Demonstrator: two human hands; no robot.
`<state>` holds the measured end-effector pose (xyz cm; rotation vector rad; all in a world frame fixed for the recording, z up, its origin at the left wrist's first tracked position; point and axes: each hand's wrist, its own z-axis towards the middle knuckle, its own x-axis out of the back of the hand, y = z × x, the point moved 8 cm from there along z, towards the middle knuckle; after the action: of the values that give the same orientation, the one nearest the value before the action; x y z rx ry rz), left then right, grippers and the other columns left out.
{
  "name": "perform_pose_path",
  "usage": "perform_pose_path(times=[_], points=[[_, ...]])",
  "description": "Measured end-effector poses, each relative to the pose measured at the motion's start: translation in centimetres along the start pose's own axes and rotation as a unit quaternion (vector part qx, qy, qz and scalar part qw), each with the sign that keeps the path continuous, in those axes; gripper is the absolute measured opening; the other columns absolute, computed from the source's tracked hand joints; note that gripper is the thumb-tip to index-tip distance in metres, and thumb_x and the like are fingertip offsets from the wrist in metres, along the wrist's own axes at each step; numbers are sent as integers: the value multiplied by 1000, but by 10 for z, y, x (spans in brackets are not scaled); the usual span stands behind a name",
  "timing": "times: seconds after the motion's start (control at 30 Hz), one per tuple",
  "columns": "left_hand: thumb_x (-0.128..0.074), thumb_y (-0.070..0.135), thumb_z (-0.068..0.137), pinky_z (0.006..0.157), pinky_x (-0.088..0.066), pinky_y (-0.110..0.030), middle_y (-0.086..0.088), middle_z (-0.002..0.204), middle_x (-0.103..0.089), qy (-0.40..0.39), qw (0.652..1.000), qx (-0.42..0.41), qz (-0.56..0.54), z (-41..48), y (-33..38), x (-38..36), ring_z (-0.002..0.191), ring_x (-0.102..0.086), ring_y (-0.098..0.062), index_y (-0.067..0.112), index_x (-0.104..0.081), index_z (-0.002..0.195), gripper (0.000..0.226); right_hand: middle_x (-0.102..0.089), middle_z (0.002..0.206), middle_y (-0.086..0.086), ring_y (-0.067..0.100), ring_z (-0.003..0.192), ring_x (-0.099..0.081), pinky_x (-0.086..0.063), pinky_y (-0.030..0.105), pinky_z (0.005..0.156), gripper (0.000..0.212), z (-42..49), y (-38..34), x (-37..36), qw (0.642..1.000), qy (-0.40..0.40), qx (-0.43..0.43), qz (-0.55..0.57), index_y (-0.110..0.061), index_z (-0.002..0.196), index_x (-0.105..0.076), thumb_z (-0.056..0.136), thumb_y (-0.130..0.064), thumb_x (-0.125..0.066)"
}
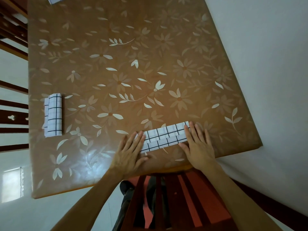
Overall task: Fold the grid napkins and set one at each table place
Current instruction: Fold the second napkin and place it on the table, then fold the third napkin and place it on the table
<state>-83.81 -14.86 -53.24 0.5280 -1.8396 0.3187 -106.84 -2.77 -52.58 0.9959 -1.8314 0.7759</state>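
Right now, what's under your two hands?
The ends of a folded grid napkin lie under the fingers of the left hand and right hand, with the flowery table beneath the palms. The covered napkin ends cannot be seen.

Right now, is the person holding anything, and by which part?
Nothing is gripped. The left hand presses flat on one end of the folded grid napkin, the right hand on the other end.
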Motion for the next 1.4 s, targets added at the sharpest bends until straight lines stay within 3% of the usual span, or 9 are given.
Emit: perform_pose_path(times=[0.17,0.3,0.37,0.43,0.5,0.6,0.7,0.97,1.4], points=[[-23,53,102,119,-25,-54,-15,163,-35,10,998,64,-17,-13,-10,13,149,-36,-35,10,-43,151,68,-5,168,11,31,155,1,0,47,125,93,-2,-10,15,999,-18,-8,25,-19,159,-13,87,-71,15],[-34,35,100,110,-40,-53,-14,148,-50,46,988,120,-90,-1,-9,49,135,-48,-37,12,-61,127,44,-9,167,11,30,155,-2,0,47,124,66,-4,-22,55,999,7,-15,44,-18,157,-22,102,-54,-19],[-44,27,100,97,-50,-48,-11,128,-64,48,977,144,-147,1,-12,64,113,-62,-34,12,-65,118,32,-19,165,8,27,154,-10,-7,46,124,52,-8,-33,74,998,17,-8,56,-18,153,-33,105,-39,-35],[-46,25,101,80,-60,-44,-9,108,-71,20,968,173,-182,-2,-18,73,90,-69,-31,12,-67,108,26,-22,164,8,26,153,-13,-14,45,124,48,-11,-49,87,998,18,0,55,-18,150,-37,104,-34,-39],[-45,28,101,74,-62,-42,-7,101,-73,-7,967,183,-175,-10,-27,77,83,-71,-30,14,-66,105,26,-23,163,9,27,151,-20,-21,43,123,48,-16,-68,95,998,8,4,58,-18,149,-37,104,-32,-42],[-43,36,101,74,-61,-41,-5,99,-75,-16,962,189,-199,-34,-48,84,84,-72,-29,16,-68,105,32,-45,150,6,24,135,-45,-39,37,110,46,-26,-102,105,996,1,22,83,-17,146,-41,102,-28,-47],[-43,36,102,84,-60,-41,-7,106,-75,-41,959,206,-189,-68,-75,81,95,-71,-29,14,-70,109,36,-58,135,8,26,120,-56,-46,37,99,49,-39,-141,110,994,-11,41,101,-14,145,-40,99,-24,-53],[-53,27,99,100,-53,-38,-5,125,-71,-52,933,245,-258,-183,-160,87,114,-65,-26,19,-72,118,28,-57,138,4,24,125,-55,-46,35,102,53,-89,-251,108,985,-45,50,161,-19,142,-49,91,-20,-64],[-56,31,101,94,-56,-32,-1,121,-70,-26,915,211,-342,-323,-253,74,106,-66,-20,17,-70,120,28,-63,132,-3,18,122,-59,-49,36,103,46,-161,-414,88,981,-26,54,183,-25,135,-57,89,-24,-63]])
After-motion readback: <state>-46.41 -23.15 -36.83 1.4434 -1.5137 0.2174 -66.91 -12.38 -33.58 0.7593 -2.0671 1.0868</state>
